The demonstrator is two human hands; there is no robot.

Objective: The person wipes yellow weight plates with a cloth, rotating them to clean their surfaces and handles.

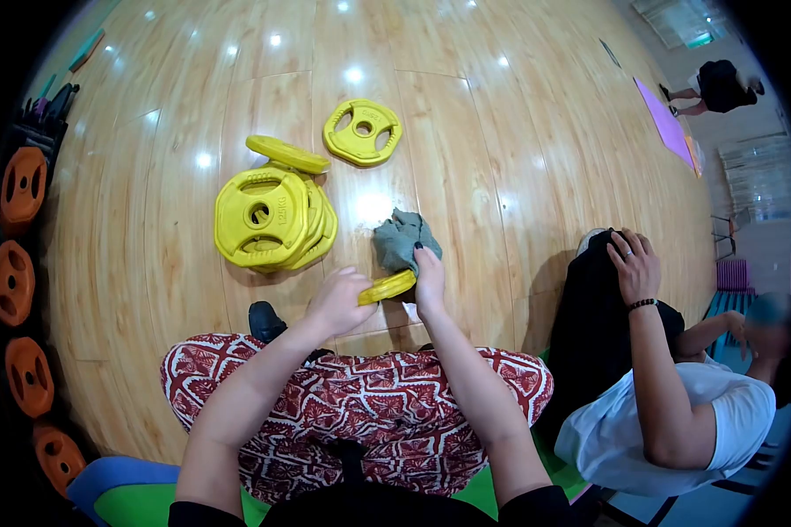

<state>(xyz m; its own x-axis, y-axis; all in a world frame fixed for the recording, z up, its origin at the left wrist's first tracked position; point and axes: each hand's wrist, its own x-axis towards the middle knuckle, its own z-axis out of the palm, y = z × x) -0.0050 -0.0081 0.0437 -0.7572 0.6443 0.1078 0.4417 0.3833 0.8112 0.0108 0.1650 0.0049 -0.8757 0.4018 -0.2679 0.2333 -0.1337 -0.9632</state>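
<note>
Between my hands, above my lap, a yellow weight plate (388,287) is held nearly edge-on. My left hand (338,301) has its fingers wrapped round the plate's left side. At the plate's right end, my right hand (429,279) grips a grey-green cloth (404,238), which bunches up beyond the fingers and touches the plate. Left of the cloth stands a stack of yellow weight plates (264,218), the top one marked 1.25KG. Another yellow plate (288,155) leans against the back of that stack. Farther off, a single yellow plate (363,132) lies flat on the floor.
A person in a white shirt (668,430) sits close on my right, one hand on a knee. Orange weight plates (29,378) line the left side. Beyond the wood floor (466,167) are a purple mat (664,123) and another person (716,86) at upper right.
</note>
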